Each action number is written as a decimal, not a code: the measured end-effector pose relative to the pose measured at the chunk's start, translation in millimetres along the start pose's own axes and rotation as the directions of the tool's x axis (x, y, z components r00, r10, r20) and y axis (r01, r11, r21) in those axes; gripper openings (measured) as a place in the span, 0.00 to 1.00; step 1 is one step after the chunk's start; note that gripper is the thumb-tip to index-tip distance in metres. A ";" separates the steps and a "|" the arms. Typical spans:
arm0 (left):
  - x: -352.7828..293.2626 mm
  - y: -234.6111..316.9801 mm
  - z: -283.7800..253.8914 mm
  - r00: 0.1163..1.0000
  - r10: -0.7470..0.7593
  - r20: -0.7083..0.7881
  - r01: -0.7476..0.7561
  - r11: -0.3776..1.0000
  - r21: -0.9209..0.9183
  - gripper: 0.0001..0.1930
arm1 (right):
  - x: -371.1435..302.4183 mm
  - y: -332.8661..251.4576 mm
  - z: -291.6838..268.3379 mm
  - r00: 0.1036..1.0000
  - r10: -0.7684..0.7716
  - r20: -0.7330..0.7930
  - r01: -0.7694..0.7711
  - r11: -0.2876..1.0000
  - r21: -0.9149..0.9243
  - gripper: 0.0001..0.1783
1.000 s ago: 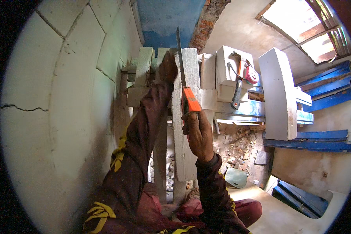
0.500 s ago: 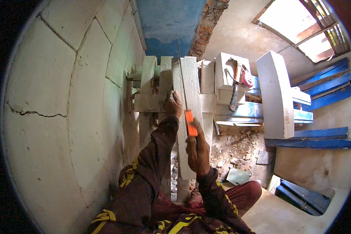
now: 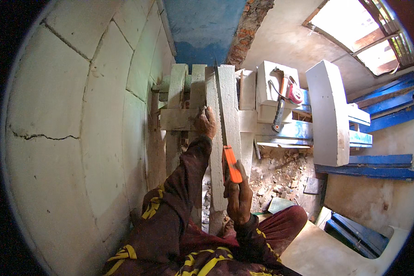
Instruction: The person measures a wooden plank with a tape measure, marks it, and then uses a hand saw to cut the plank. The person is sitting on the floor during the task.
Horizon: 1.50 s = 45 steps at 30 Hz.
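Right hand: fingers closed round the bright orange handle of a handsaw, gripping firmly, knuckles facing up. Long, narrow grey saw blade runs away from the handle along the top of a long, white, rough-faced block; tip reaches past the block's far end. Cannot tell how deep, if at all, the teeth sit.

Left hand: partly open, fingers loosely bent, laid against the block's left edge, left of the blade. Touching, but no full grasp to be seen; underside of the hand hidden.

The block lies lengthwise in front of the person, far end away, near end between the forearms, over a slatted frame of pale boards. Sleeves dark maroon with yellow marks; one bent knee in dark red trousers to the right.

Right of the frame: a squat white block bearing a hammer-like tool with orange shaft and dark grip and, just beside it, a red-and-white tape measure. Further right, a large white slab-shaped block across blue-painted boards. Broken rubble on the ground below. Left: pale block wall, jagged crack.
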State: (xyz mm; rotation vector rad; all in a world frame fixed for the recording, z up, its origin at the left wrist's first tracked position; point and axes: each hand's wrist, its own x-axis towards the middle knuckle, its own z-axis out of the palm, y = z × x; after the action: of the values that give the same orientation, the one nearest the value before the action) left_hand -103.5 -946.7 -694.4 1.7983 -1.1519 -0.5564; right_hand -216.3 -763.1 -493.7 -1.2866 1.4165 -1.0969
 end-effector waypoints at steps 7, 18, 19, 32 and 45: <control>-0.9 2.5 -7.0 0.993 0.104 -0.057 -0.099 0.992 0.081 0.22 | 101.3 37.7 31.8 0.989 -0.145 -0.020 0.145 0.989 -0.009 0.28; -3.5 -9.7 -4.3 0.998 0.038 0.044 -0.045 0.985 0.169 0.23 | 59.7 49.8 22.4 0.993 -0.116 0.006 0.115 0.981 -0.154 0.28; -2.3 -8.1 -5.2 0.996 0.039 0.075 -0.052 0.981 0.186 0.23 | 81.6 56.2 28.5 0.989 -0.149 0.012 0.149 0.980 -0.129 0.28; -5.8 -11.6 -4.4 0.979 0.183 -0.087 -0.176 0.981 0.087 0.22 | 46.9 31.1 17.5 0.998 0.065 -0.010 -0.065 0.998 -0.002 0.28; -189.8 -65.0 -25.9 0.979 -0.149 0.138 0.184 0.937 -0.297 0.24 | 91.2 26.7 28.6 0.998 -0.063 -0.029 0.067 0.986 0.154 0.26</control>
State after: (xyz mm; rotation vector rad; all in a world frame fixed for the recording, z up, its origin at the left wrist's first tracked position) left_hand -141.4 -757.6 -755.4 1.6159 -0.9306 -0.8986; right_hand -198.2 -853.4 -530.5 -1.2186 1.2873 -1.2456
